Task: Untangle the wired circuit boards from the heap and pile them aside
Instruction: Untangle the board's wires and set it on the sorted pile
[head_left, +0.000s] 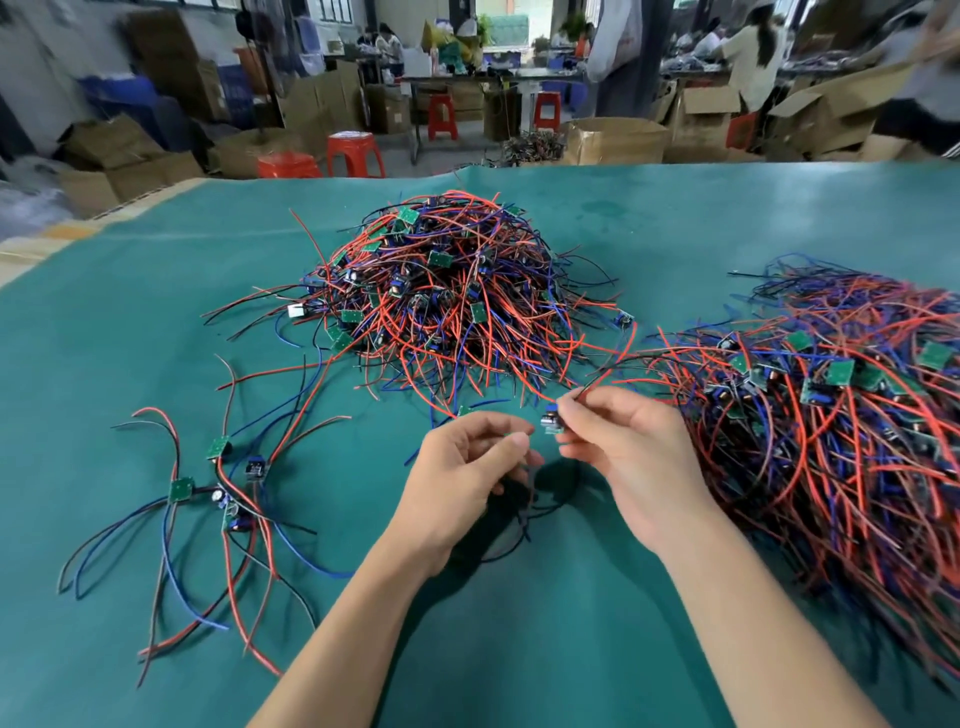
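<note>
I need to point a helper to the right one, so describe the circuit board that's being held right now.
Start at the big tangled heap in the middle of the green table and come straight toward the camera to the two hands. The board is pinched at the fingertips of the right hand, beside the left hand. Unlike the boards in the piles, it is lifted off the table, wires trailing.

Bare mat (571, 597) near; heap (447, 301) ahead, pile (831, 415) right.
</note>
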